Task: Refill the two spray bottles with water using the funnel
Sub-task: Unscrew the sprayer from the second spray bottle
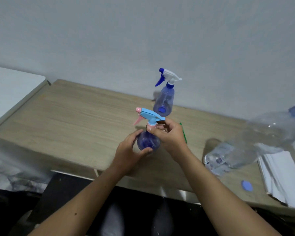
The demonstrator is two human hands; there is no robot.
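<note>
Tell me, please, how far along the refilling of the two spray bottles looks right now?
Early. Nothing looks filled yet. In hand: the left hand steadies the near bottle while the right hand grips its pink collar, apparently unscrewing it. The far bottle stands capped. Left: opening both, funnelling water from the jug, recapping. Only a green sliver behind the right hand hints at the funnel.

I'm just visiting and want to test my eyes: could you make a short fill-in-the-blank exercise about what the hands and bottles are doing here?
1. The left hand steadies the near spray bottle by its round ____.
2. The right hand pinches that bottle's pink ____.
3. The far spray bottle has a white and ____ trigger head.

Missing words: body; collar; blue
</note>
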